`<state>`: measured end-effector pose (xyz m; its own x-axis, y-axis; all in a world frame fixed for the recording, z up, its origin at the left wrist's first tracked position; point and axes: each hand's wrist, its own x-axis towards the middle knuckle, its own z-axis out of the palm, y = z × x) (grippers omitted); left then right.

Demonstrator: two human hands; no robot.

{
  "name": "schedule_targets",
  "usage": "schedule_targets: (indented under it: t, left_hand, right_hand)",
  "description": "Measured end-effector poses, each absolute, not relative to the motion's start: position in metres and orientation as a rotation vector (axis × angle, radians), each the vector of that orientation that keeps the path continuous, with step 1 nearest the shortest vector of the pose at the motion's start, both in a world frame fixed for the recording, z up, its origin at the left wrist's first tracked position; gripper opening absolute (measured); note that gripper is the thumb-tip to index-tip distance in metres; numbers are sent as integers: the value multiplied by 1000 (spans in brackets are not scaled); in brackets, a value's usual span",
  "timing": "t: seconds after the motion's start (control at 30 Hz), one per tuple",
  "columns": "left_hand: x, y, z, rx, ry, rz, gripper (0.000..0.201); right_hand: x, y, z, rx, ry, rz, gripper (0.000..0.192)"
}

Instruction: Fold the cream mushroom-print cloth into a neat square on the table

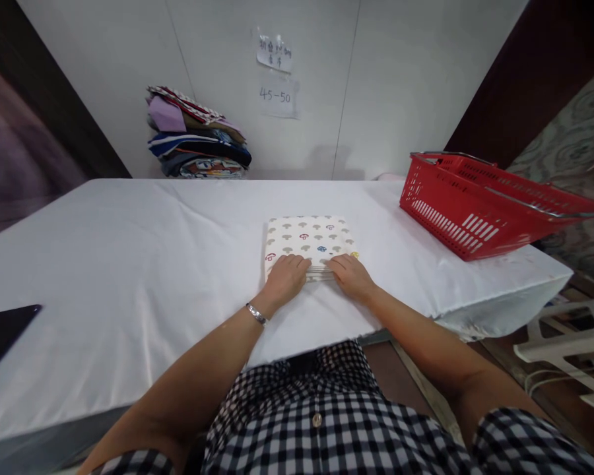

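A folded cloth (309,237), off-white with grey mushroom shapes and a few red, blue and yellow ones, lies on the white-covered table in front of me. Its several layers show along the near edge. My left hand (286,277) is closed on the near left part of that edge, a silver bracelet on its wrist. On the near right part, my right hand (352,277) grips the same cloth. The thumbs point toward each other with a small gap between them. The fingertips under the edge are hidden.
A red plastic basket (475,208) stands at the table's right end. Stacked folded fabrics (198,135) sit at the back left against the wall. A dark flat object (7,333) lies at the left edge. A white plastic stool (569,343) is at the lower right.
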<state>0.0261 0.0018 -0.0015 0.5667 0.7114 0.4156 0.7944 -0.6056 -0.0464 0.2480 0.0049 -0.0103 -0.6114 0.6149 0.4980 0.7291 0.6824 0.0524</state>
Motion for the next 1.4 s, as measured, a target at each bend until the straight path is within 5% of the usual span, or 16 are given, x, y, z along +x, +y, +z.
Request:
schedule_targets:
  t: [1.4]
  left_hand:
    - [15, -4, -1, -2679, -1249, -712, 20]
  right_hand:
    - [251, -2, -20, -1049, -2366, -112, 31]
